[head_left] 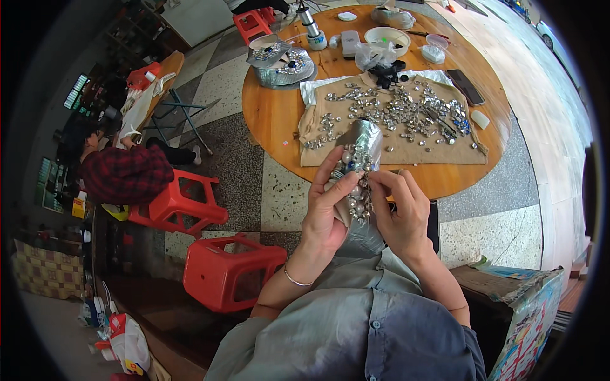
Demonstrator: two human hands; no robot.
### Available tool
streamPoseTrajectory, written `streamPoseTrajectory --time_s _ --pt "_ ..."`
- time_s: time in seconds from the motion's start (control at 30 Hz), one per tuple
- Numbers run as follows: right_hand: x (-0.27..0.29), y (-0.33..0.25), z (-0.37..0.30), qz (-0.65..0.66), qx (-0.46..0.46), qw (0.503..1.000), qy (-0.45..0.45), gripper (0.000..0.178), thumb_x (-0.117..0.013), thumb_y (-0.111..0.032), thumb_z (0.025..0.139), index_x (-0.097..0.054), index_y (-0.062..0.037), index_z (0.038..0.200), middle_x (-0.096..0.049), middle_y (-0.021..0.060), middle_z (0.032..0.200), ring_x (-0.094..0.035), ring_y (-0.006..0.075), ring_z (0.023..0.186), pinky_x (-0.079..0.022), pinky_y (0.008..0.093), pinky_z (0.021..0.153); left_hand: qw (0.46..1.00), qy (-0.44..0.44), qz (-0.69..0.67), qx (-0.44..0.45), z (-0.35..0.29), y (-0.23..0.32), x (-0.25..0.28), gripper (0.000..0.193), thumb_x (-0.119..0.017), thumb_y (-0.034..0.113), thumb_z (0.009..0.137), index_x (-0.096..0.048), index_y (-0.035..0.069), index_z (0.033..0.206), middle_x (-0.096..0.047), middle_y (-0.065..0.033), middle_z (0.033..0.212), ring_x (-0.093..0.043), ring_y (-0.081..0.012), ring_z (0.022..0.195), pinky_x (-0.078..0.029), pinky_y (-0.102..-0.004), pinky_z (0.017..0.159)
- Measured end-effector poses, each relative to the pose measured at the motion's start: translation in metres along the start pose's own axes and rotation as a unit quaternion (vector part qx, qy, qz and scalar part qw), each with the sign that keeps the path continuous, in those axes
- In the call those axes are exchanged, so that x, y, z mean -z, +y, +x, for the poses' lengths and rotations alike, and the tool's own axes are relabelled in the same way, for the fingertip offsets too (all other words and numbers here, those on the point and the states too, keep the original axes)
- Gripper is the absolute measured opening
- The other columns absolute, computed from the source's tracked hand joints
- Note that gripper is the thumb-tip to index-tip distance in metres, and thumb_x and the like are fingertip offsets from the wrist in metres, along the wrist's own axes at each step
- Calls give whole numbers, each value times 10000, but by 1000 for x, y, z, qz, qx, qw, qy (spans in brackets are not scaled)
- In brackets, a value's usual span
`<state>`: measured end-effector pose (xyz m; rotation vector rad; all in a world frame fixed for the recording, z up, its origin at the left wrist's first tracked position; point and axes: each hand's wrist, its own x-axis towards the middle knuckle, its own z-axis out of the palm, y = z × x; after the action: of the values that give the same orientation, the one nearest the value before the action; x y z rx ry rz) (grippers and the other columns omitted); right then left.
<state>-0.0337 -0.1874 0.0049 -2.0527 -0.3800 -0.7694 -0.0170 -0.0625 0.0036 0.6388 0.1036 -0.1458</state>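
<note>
My left hand (330,206) is wrapped round a silvery piece (365,136) covered with rhinestones and pearl-like beads (358,197), its thumb lying across the beads. On the right edge of that piece, my right hand (401,213) has thumb and forefinger pinched together; anything between those fingertips is too small to make out. Just beyond my hands, a tan cloth (356,152) lies on the round wooden table (273,127). Scattered over it are many loose rhinestones (406,108), mostly clear, some blue, with tweezers (440,119) among them at the right.
Stacked silver shoe uppers (286,73) with stones sit at the table's left. A phone (466,87), a white bowl (387,38) and a metal pump bottle (310,28) stand farther back. Red plastic stools (222,270) are on my left, near a seated person (124,168) in plaid.
</note>
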Motion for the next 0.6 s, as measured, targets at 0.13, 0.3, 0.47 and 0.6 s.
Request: streamPoseTrajectory --time_s 0.13,0.3,0.47,0.6 --pt "2 2 -3 -9 -5 1000 -6 151 -598 75 748 -573 6 879 -580 93 762 -577 183 612 -461 254 554 999 -9 6 32 3 0 8 489 -605 -58 774 -467 61 1228 -609 -96 994 -599 -141 858 -496 -259 767" --pt "2 5 -2 104 -66 992 -12 168 -612 25 763 -558 -15 917 -566 93 736 -566 199 603 -453 269 527 997 -27 37 67 5 6 7 500 -608 -57 770 -465 64 1233 -622 -94 961 -609 -148 831 -501 -263 748" --pt "-1 4 -8 176 -151 973 -6 181 -572 51 811 -507 15 975 -588 66 787 -577 97 708 -454 209 640 997 -7 34 71 4 -4 15 494 -608 -65 765 -473 63 1222 -618 -99 977 -615 -157 825 -505 -263 732" --pt "-6 10 -14 116 -97 989 4 192 -583 27 817 -483 12 979 -588 60 808 -577 91 709 -461 212 621 996 -10 81 -40 -3 -9 14 490 -610 -81 755 -483 64 1205 -612 -103 992 -614 -164 845 -509 -272 735"
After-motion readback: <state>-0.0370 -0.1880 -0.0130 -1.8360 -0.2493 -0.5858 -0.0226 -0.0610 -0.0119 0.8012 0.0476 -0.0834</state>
